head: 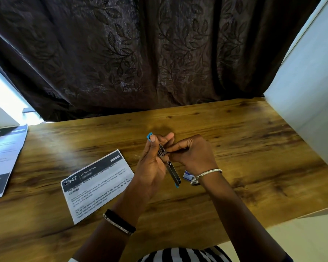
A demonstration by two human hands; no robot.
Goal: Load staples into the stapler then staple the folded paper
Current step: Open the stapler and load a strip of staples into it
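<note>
Spillage is the main risk, as I judge it: the stapler (170,168) is held in the air above the table (254,148), opened out long, one blue end up by the left thumb and the other pointing back at the person. A strip fed in at a slant could jam or snap and scatter over the wood. The sprung metal part could also snap back on a fingertip if the grip slackens.

The left hand (151,165) is wrapped round the stapler's upper half. The right hand (193,154) has its fingers curled in a tight pinch at the metal middle; whether a strip sits under them is too small to tell.

Containers are two. The stapler's channel is open, its contents unclear. A small blue-and-white box (187,175), probably the staple box, lies on the table just under the right wrist, mostly hidden, its contents unseen.

The paper (98,184) lies folded on the table left of the hands, not yet stapled.
</note>
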